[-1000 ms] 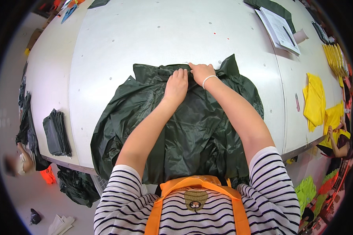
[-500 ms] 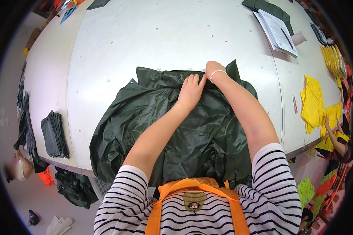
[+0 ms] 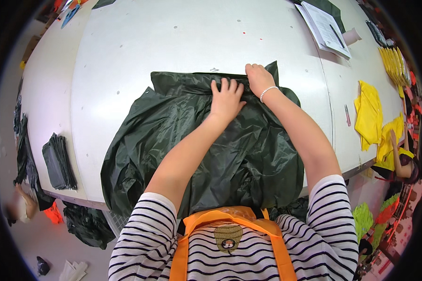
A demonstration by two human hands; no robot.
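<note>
A dark green garment (image 3: pixel 241 150) of thin, shiny, crinkled fabric lies spread in front of me, its near part hanging over the table's edge by my apron. My left hand (image 3: pixel 226 99) rests on it just below the far edge, palm down and fingers spread. To its right, my right hand (image 3: pixel 260 80), with a beaded bracelet at the wrist, is closed with the fingertips pinching that far edge. A pointed corner of fabric sticks up beyond my right hand. What lies under both palms is hidden.
The white table (image 3: pixel 140 37) bears folded dark green pieces (image 3: pixel 59 163) at left, papers (image 3: pixel 324 29) with a pen at far right, a slim pink tool (image 3: pixel 347 115) and yellow garments (image 3: pixel 368 114). People work at both sides; a co-worker's arm (image 3: pixel 398 161) shows at right.
My left hand has drawn apart from my right hand, its fingers now spread. My right hand stays on the garment's far edge, its knuckles turned. The whole view has shifted slightly.
</note>
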